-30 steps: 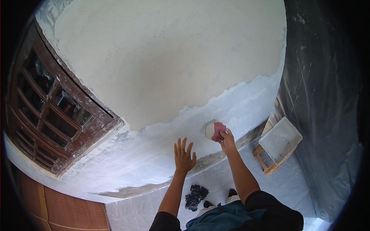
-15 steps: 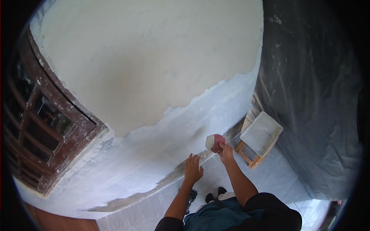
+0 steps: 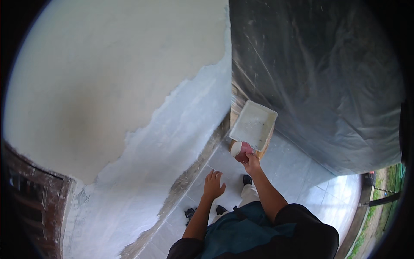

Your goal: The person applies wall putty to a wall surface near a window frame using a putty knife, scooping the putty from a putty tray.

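My right hand (image 3: pixel 252 163) is closed on the near edge of a flat, dark-red putty spreader (image 3: pixel 244 154). Cream paste covers the spreader's left corner. Just beyond it, a white rectangular tray (image 3: pixel 254 123) with pale residue inside rests on a wooden stool (image 3: pixel 264 147). The spreader overlaps the tray's near edge from above; whether they touch I cannot tell. My left hand (image 3: pixel 213 184) hangs free to the left, its fingers spread and holding nothing.
On the left stands a wall (image 3: pixel 108 64), cream above and whiter below. Dark plastic sheeting (image 3: pixel 319 77) covers the right side. A brown wooden window frame (image 3: pixel 47 203) is at lower left. A dark object (image 3: pixel 189 213) lies on the grey tiled floor (image 3: pixel 297 166).
My view and body have turned right, so the wall and window frame shift left. The spreader, held throughout in my right hand, is now close against the tray's near side.
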`<state>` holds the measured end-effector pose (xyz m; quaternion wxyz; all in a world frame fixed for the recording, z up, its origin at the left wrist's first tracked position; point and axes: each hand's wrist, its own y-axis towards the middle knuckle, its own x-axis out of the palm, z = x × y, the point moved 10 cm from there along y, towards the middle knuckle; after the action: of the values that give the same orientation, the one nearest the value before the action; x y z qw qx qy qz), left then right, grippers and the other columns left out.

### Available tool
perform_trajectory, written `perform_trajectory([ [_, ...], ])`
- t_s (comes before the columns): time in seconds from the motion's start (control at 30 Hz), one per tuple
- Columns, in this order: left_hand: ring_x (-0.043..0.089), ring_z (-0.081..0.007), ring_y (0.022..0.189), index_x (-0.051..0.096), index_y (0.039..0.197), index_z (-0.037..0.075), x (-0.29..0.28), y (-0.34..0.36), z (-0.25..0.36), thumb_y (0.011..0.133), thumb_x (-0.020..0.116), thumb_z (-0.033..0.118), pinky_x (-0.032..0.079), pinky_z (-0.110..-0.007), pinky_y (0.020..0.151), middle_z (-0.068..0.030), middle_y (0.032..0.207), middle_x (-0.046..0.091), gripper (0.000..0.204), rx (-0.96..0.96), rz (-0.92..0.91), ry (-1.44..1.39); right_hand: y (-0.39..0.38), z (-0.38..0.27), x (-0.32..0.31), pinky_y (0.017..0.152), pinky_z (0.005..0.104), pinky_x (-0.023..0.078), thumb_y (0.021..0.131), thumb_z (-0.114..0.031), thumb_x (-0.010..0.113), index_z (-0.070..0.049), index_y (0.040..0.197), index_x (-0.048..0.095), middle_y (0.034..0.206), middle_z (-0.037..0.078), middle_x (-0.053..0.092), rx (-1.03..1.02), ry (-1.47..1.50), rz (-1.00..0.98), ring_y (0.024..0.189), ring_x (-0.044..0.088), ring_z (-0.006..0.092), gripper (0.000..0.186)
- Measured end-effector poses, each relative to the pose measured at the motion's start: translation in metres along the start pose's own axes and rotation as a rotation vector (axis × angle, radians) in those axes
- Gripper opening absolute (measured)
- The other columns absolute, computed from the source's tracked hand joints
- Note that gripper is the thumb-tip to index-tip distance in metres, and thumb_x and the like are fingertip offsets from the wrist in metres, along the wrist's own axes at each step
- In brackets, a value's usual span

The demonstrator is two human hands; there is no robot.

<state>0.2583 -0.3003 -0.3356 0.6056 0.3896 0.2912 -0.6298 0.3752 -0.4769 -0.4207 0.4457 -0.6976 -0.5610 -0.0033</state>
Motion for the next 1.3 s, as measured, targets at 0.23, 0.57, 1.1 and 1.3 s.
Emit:
perform_trajectory([
  [0.23, 0.041, -0.0386, 0.126, 0.049, 0.124, 0.003, 0.054, 0.048, 0.000, 0.074, 0.065, 0.022, 0.032, -0.049, 0.104, -0.0175, 0.126, 0.051, 0.055, -0.072, -0.095, -0.035, 0.053, -0.039, -0.053, 0.097, 0.0489, 0.040, 0.091, -0.011, 0.053, -0.015, 0.123, 0.047, 0.123, 0.007, 0.054, 0.021, -0.061, 0.076, 0.107, 0.054, 0.0254, 0.033],
  [0.57, 0.041, -0.0388, 0.125, 0.044, 0.127, 0.002, 0.137, 0.132, 0.024, 0.076, 0.065, 0.020, 0.034, -0.050, 0.102, -0.0179, 0.125, 0.051, 0.058, -0.082, -0.254, -0.096, 0.133, -0.110, -0.101, 0.074, 0.0373, 0.050, 0.088, -0.008, 0.057, -0.007, 0.115, 0.055, 0.098, 0.005, 0.058, -0.067, -0.231, 0.240, 0.085, 0.057, 0.0178, 0.027],
  [1.1, 0.040, -0.0391, 0.126, 0.041, 0.129, 0.004, 0.211, 0.210, 0.037, 0.078, 0.064, 0.017, 0.033, -0.049, 0.103, -0.0175, 0.128, 0.048, 0.058, -0.102, -0.378, -0.098, 0.274, -0.261, -0.069, 0.079, 0.0458, 0.047, 0.082, -0.007, 0.057, -0.005, 0.110, 0.054, 0.099, 0.025, 0.063, -0.460, -1.325, 0.253, 0.096, 0.060, 0.0424, 0.028],
  [1.3, 0.039, -0.0369, 0.128, 0.043, 0.129, 0.002, 0.231, 0.226, 0.032, 0.080, 0.062, 0.018, 0.032, -0.050, 0.104, -0.0170, 0.130, 0.047, 0.055, -0.132, -0.371, -0.105, 0.323, -0.269, -0.056, 0.076, 0.0520, 0.048, 0.084, -0.005, 0.052, -0.007, 0.104, 0.054, 0.097, 0.023, 0.064, -0.538, -1.621, 0.159, 0.091, 0.061, 0.0417, 0.021],
])
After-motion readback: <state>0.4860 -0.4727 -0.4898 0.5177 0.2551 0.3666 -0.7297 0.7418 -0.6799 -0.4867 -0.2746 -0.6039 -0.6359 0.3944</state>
